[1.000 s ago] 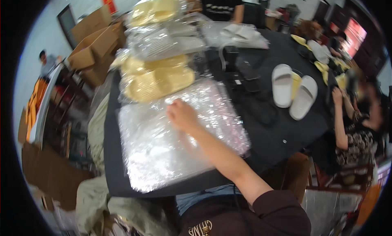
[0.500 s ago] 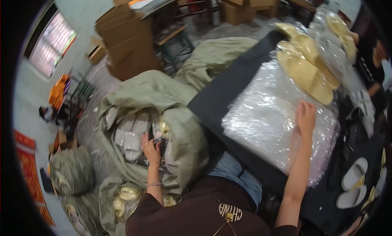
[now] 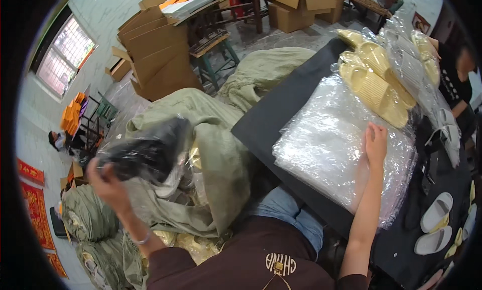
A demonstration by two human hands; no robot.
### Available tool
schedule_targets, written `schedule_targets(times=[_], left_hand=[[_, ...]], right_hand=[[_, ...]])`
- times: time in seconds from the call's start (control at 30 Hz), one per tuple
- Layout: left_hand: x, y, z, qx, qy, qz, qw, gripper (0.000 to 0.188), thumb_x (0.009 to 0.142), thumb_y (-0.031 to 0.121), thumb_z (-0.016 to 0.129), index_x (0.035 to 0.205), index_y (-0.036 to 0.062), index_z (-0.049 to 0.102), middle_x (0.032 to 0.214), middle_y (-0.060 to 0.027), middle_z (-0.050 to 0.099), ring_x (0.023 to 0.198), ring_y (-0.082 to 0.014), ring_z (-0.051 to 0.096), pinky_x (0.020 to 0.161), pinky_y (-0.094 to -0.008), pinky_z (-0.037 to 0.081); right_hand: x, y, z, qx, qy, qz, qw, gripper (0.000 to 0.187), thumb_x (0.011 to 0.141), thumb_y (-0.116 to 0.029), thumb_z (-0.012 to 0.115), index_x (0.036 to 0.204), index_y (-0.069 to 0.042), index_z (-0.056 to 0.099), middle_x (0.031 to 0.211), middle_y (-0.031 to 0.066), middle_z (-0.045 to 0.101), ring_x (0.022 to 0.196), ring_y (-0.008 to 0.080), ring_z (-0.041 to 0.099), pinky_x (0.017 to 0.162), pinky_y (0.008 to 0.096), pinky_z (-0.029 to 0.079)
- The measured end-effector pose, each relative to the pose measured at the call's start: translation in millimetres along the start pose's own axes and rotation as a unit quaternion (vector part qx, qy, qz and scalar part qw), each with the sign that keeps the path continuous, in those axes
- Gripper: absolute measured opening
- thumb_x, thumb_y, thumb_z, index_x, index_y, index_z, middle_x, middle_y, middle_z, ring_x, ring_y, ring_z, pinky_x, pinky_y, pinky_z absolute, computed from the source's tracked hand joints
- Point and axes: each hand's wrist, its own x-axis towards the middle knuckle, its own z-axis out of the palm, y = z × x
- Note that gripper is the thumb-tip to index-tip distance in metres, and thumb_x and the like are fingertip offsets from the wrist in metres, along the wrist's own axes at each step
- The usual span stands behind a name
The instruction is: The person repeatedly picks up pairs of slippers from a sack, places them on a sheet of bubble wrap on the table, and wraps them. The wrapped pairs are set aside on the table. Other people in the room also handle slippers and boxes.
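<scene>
My left hand grips black slippers in a clear plastic bag, smeared by motion, above the mouth of a large olive-green sack. Inside that sack lie more bagged slippers, pale grey, partly hidden by the black ones. On the dark table, my right hand rests on a stack of clear plastic bags, its fingers loosely bent and slightly apart. Just beyond it, yellow slippers with ribbed straps lie at the edge of the stack.
Grey slippers stand on the dark table at the right. More green sacks crowd the lower left. Flattened cardboard boxes and a small stool stand beyond. Another person is at the far right.
My left hand has come up out of the sack and swung left, bringing the bagged black slippers with it. My right hand stays on the bag stack.
</scene>
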Motion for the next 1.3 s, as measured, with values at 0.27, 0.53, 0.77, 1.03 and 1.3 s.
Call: schedule_targets(times=[0.27, 0.53, 0.77, 1.03, 1.3], left_hand=[[74.8, 128.4, 77.2, -0.377, -0.138, -0.148, 0.904, 0.038, 0.099, 0.023, 0.041, 0.121, -0.0043, 0.056, 0.118, -0.0148, 0.058, 0.108, -0.0215, 0.055, 0.096, -0.0318, 0.039], [-9.8, 356.5, 209.1, -0.496, -0.539, -0.138, 0.666, 0.054, 0.095, 0.047, 0.046, 0.109, -0.003, 0.06, 0.097, -0.0123, 0.061, 0.089, -0.0139, 0.053, 0.069, -0.0274, 0.045], [-54.2, 378.2, 266.7, -0.48, -0.655, -0.04, 0.583, 0.091, 0.086, 0.073, 0.03, 0.132, -0.0036, 0.043, 0.128, -0.0173, 0.05, 0.117, -0.0266, 0.049, 0.092, -0.0419, 0.039], [-57.6, 351.7, 197.7, -0.508, -0.567, 0.218, 0.611, 0.029, 0.088, 0.027, 0.063, 0.099, -0.0001, 0.062, 0.093, -0.0085, 0.064, 0.089, -0.0173, 0.06, 0.081, -0.0289, 0.044], [-53.1, 314.0, 246.5, -0.701, -0.621, -0.133, 0.324, 0.025, 0.084, 0.025, 0.057, 0.098, 0.0079, 0.046, 0.119, -0.0178, 0.054, 0.064, -0.0183, 0.062, 0.056, -0.0245, 0.048]], right_hand=[[17.9, 18.0, -8.7, 0.215, -0.053, 0.121, 0.968, 0.043, 0.094, -0.04, 0.049, 0.111, -0.001, 0.061, 0.11, 0.0145, 0.059, 0.094, 0.0252, 0.059, 0.087, 0.0347, 0.044], [8.1, -65.0, -150.2, 0.588, -0.089, 0.143, 0.791, 0.089, 0.089, -0.071, 0.022, 0.136, 0.004, 0.035, 0.123, 0.0249, 0.053, 0.124, 0.0296, 0.044, 0.106, 0.0394, 0.028], [-34.2, 24.0, -161.4, 0.141, 0.107, 0.194, 0.965, 0.072, 0.089, -0.05, 0.053, 0.133, 0.006, 0.039, 0.131, 0.0241, 0.047, 0.11, 0.0286, 0.056, 0.093, 0.0348, 0.043], [-58.7, 27.9, -150.5, 0.052, -0.062, 0.184, 0.98, 0.065, 0.081, -0.042, 0.065, 0.123, 0.005, 0.05, 0.102, 0.0294, 0.061, 0.096, 0.0407, 0.06, 0.083, 0.0419, 0.048], [-56.8, 65.0, -103.3, -0.077, -0.005, 0.2, 0.977, 0.032, 0.079, -0.023, 0.066, 0.098, 0.001, 0.06, 0.097, 0.0237, 0.061, 0.104, 0.041, 0.053, 0.088, 0.0455, 0.044]])
